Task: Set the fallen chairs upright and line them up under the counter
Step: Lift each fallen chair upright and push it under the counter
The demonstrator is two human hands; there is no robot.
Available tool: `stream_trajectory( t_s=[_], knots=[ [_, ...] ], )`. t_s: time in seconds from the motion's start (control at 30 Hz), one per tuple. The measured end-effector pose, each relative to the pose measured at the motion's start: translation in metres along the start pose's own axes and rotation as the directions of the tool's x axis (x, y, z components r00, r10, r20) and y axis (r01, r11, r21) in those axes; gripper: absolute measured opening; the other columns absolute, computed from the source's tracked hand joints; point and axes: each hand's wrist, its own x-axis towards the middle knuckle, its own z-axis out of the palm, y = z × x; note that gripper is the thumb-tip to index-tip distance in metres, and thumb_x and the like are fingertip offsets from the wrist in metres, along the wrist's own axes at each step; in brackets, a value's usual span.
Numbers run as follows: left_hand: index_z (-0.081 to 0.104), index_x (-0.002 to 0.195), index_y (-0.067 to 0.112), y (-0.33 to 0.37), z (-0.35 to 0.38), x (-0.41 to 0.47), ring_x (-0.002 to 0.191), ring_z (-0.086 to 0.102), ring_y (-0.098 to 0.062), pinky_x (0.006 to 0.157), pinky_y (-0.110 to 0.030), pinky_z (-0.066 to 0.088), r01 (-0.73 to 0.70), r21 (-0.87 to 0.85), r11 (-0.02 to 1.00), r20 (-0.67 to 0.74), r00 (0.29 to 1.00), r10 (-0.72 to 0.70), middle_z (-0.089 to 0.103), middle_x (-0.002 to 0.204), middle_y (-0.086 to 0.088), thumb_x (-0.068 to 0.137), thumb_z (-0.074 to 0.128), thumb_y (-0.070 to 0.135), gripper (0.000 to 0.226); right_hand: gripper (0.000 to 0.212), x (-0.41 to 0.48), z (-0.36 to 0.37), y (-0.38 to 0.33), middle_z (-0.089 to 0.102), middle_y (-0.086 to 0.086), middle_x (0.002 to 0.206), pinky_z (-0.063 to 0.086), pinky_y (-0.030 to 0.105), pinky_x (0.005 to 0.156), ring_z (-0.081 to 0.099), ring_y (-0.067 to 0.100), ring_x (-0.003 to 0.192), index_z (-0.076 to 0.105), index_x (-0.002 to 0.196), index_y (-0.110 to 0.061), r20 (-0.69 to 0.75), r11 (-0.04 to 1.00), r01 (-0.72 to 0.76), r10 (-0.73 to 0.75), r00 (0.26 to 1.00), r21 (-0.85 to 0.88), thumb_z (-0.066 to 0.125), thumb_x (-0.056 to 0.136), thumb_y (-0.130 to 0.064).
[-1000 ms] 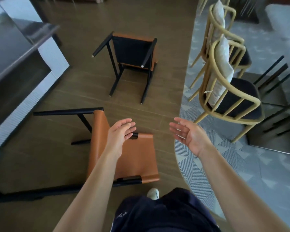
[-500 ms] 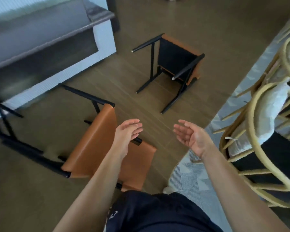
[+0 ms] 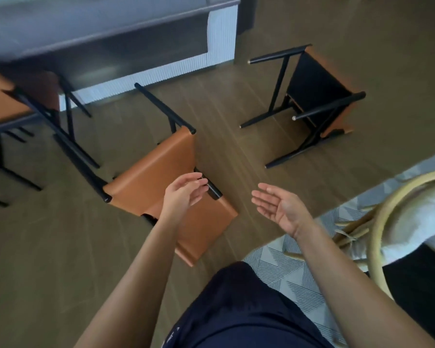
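A fallen chair (image 3: 151, 182) with orange leather and black legs lies on its side on the wood floor just ahead of me. My left hand (image 3: 183, 193) hovers open above its black frame bar, not gripping it. My right hand (image 3: 279, 209) is open, palm up, to the right of that chair over bare floor. A second fallen chair (image 3: 314, 94) lies further off at the upper right, its black underside facing me. A third orange chair (image 3: 8, 101) stands at the left edge by the dark counter (image 3: 98, 26).
The counter has a white ribbed base (image 3: 219, 38) along the top. A patterned rug (image 3: 281, 267) starts at the lower right, with a curved wooden armchair (image 3: 387, 222) and white cushion on it. My dark shorts fill the bottom centre.
My view has swung left, bringing the counter and the third chair into sight. Both hands stay open and have shifted slightly forward over the near chair.
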Motion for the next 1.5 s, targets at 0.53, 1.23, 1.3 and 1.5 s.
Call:
stream_trajectory(
  t_s=[0.53, 1.23, 1.3, 1.5],
  knots=[
    [0.067, 0.102, 0.013, -0.039, -0.018, -0.027, 0.097, 0.071, -0.022, 0.09, -0.033, 0.051, 0.021, -0.049, 0.999, -0.172, 0.985, -0.029, 0.074, 0.1, -0.007, 0.094, 0.056, 0.005, 0.016, 0.026, 0.024, 0.014, 0.015, 0.074, 0.005, 0.111, 0.052, 0.034, 0.089, 0.07, 0.018, 0.104, 0.064, 0.12, -0.014, 0.172, 0.997, -0.02, 0.033, 0.985, -0.075, 0.049, 0.101, -0.023],
    [0.066, 0.102, 0.007, -0.176, -0.014, 0.087, 0.094, 0.071, -0.025, 0.092, -0.036, 0.051, 0.065, -0.184, 0.981, -0.299, 0.947, -0.119, 0.076, 0.095, -0.007, 0.092, 0.053, 0.001, 0.017, 0.031, 0.2, 0.008, 0.101, 0.074, 0.007, 0.11, 0.052, 0.038, 0.094, 0.071, 0.022, 0.103, 0.067, 0.116, -0.008, 0.219, 0.976, -0.124, 0.163, 0.962, -0.182, 0.063, 0.089, -0.023],
    [0.065, 0.104, 0.006, -0.2, -0.017, 0.111, 0.094, 0.071, -0.024, 0.091, -0.035, 0.052, 0.065, -0.16, 0.985, -0.287, 0.952, -0.11, 0.075, 0.097, -0.008, 0.093, 0.053, 0.001, 0.018, 0.027, 0.228, 0.006, 0.122, 0.074, 0.006, 0.11, 0.052, 0.037, 0.094, 0.07, 0.021, 0.104, 0.067, 0.116, -0.009, 0.213, 0.974, -0.115, 0.156, 0.964, -0.193, 0.06, 0.093, -0.022],
    [0.067, 0.093, 0.012, -0.285, -0.027, 0.185, 0.081, 0.071, -0.014, 0.087, -0.031, 0.05, 0.096, -0.028, 0.995, -0.226, 0.969, -0.1, 0.075, 0.082, 0.002, 0.093, 0.055, 0.004, 0.015, 0.024, 0.318, -0.009, 0.196, 0.075, 0.003, 0.108, 0.052, 0.033, 0.089, 0.071, 0.017, 0.102, 0.069, 0.116, -0.01, 0.193, 0.966, -0.121, 0.167, 0.967, -0.228, 0.056, 0.098, -0.02]
  ],
)
